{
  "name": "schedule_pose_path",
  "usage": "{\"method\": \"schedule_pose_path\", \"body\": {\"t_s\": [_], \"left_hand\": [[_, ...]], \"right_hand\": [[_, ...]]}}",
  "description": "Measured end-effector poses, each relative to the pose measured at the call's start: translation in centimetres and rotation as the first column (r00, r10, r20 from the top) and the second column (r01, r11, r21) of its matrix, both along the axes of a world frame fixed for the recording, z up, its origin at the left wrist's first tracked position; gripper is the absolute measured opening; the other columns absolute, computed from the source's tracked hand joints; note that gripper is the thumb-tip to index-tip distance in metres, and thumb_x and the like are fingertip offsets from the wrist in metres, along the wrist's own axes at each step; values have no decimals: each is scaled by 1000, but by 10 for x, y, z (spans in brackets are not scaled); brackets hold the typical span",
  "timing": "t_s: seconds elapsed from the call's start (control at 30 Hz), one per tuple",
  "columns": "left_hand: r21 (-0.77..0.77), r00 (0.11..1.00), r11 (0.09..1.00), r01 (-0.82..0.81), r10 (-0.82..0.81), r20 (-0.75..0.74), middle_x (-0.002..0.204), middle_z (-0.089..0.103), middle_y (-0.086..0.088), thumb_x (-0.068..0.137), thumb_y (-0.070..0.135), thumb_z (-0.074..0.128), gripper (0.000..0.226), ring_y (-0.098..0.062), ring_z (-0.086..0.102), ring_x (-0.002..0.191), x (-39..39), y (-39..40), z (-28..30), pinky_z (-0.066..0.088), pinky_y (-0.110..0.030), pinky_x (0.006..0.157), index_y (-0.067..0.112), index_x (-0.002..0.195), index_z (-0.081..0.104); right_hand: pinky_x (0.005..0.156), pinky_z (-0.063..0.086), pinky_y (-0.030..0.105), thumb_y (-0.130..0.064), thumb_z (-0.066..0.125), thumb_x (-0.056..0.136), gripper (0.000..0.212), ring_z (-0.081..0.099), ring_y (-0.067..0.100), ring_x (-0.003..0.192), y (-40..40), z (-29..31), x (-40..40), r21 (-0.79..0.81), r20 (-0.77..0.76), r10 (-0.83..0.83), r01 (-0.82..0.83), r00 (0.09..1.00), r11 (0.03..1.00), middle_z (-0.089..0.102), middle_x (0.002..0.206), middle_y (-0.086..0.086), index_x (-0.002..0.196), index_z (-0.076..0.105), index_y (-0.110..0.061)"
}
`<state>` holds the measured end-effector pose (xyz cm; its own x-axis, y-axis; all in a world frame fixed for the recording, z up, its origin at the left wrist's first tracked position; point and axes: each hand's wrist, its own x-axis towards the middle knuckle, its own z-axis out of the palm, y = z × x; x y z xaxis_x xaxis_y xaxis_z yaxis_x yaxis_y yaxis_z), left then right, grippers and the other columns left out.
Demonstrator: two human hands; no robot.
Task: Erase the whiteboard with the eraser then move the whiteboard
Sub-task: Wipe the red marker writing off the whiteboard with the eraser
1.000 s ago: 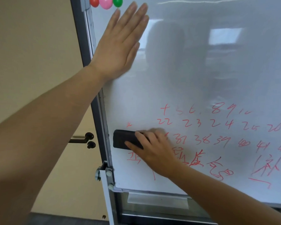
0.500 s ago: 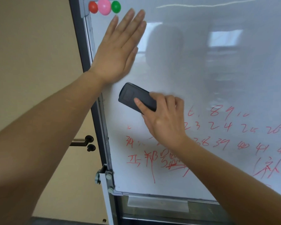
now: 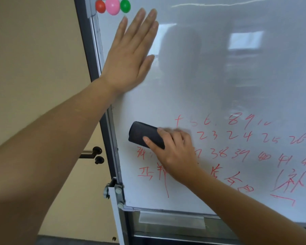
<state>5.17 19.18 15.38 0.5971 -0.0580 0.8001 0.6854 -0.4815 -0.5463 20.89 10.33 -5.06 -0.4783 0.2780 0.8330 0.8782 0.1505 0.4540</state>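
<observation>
The whiteboard (image 3: 219,76) fills the right of the view, wiped bare in its upper half. Red numbers and characters (image 3: 237,138) cover its lower half. My right hand (image 3: 175,152) grips a black eraser (image 3: 143,134) and presses it flat against the board near the left end of the writing. My left hand (image 3: 129,57) lies flat on the board near its upper left corner, fingers straight and pointing up, holding nothing.
Red, pink and green round magnets (image 3: 112,5) stick to the board's top left corner. The dark frame post (image 3: 88,55) runs down the left side, with a black knob (image 3: 97,150) behind it. A marker tray (image 3: 171,220) sits below. A beige wall (image 3: 34,50) is at left.
My right hand swept the eraser up toward my left hand, then back down to the left end of the number rows. Some digits at the left are gone. My left hand stays put.
</observation>
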Motion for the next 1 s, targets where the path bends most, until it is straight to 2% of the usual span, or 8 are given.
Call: {"method": "schedule_pose_path", "body": {"t_s": [0.23,0.37,0.53,0.63,0.7,0.87,0.9,1.0], "left_hand": [[-2,1000,1000,-21,21,-1,154,25,-30,100,42,29,66,-46,21,143,4,-3,-33,8,-56,117,-3,148,29],[-47,999,998,-38,37,-17,155,24,-29,101,46,26,68,-43,19,144,-1,-4,-63,8,-56,117,-2,149,25],[-67,998,996,-56,54,-18,155,25,-27,102,45,23,65,-41,20,145,-5,-4,-88,10,-57,117,1,150,21],[-82,998,995,-60,60,-7,156,24,-25,103,44,25,63,-39,19,146,-6,-5,-99,9,-56,118,2,150,20],[-89,998,994,-67,67,1,157,23,-24,103,43,25,62,-38,17,147,-5,-5,-105,8,-55,118,3,151,19],[-105,997,992,-71,73,14,157,22,-22,104,41,25,60,-35,16,147,-7,-6,-114,7,-54,119,5,151,18],[-106,998,992,-66,68,13,157,22,-22,104,40,25,59,-36,17,147,-7,-6,-115,7,-54,119,4,151,19],[-107,998,993,-57,58,12,157,23,-22,104,39,27,59,-37,18,147,-7,-5,-117,8,-54,119,4,151,20]], "right_hand": [[88,34,45,-13,69,78,51,56,32,96,-1,-9,0,-36,14,4,-3,1000,999,62,114,19,128,61,-22],[89,34,45,-15,62,79,50,63,30,91,-5,-31,2,-106,138,16,-1,990,994,61,115,17,128,61,-23],[87,33,44,-21,74,70,62,58,29,93,-10,-54,7,-168,270,12,35,963,985,43,121,16,130,59,-24],[88,32,44,-17,65,74,57,48,29,96,-12,-55,10,-142,339,23,27,941,989,43,120,16,130,59,-24],[90,33,44,-15,51,79,53,46,29,96,-12,-51,13,-142,373,36,18,927,990,44,118,16,131,58,-23],[87,36,44,-18,52,88,46,45,28,91,-5,-26,22,-109,628,51,23,777,994,54,115,13,134,54,-23],[85,35,43,-17,53,89,45,44,28,90,-3,-17,24,-96,631,60,1,773,995,56,114,13,134,54,-23],[82,35,43,-12,42,93,42,44,29,89,3,13,28,-64,541,73,-45,838,997,60,110,14,132,56,-21]]}}
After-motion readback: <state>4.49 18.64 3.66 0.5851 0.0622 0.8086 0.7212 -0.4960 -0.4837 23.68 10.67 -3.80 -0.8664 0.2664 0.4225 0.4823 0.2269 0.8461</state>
